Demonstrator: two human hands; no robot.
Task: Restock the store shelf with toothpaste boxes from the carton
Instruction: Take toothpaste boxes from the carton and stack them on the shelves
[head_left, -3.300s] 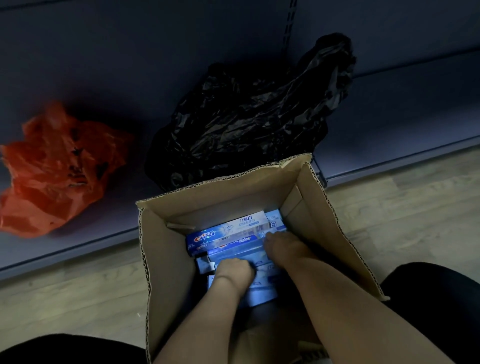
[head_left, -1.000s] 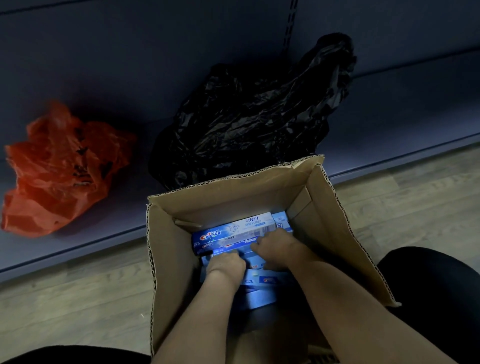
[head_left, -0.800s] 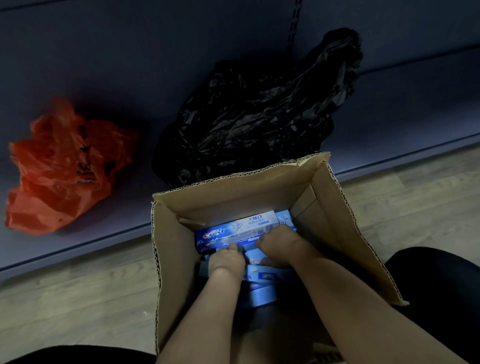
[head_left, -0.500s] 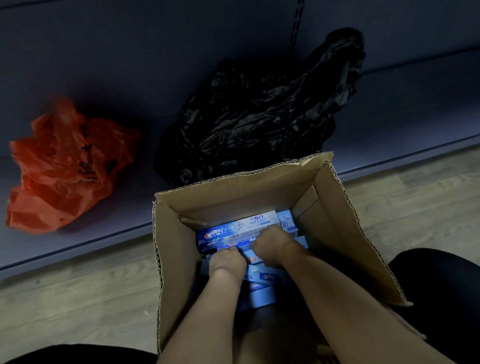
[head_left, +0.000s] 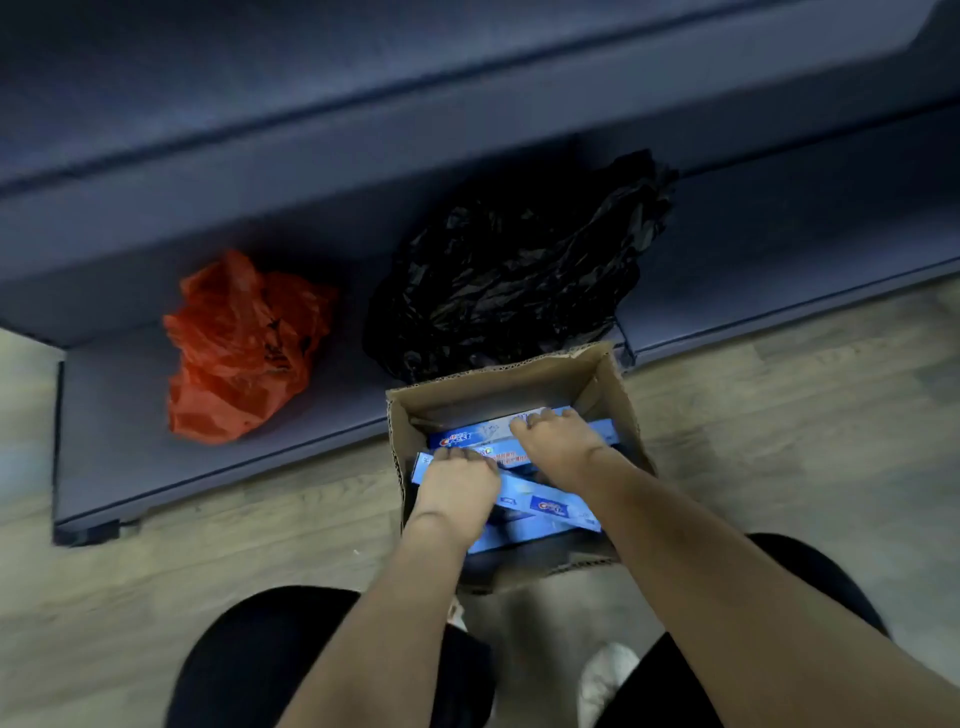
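Now both my hands reach inside the carton (head_left: 631, 410): left hand (head_left: 457, 480) and right hand (head_left: 556, 441) curl over toothpaste boxes (head_left: 550, 504); I should clamp one stack squarely before lifting.

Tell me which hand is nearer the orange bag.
Left. The left hand is in the carton on the orange bag side; the right hand sits farther away.

A shop aisle: low dark retail shelf (head_left: 779, 249), carton (head_left: 519, 384) of toothpaste boxes (head_left: 550, 506).
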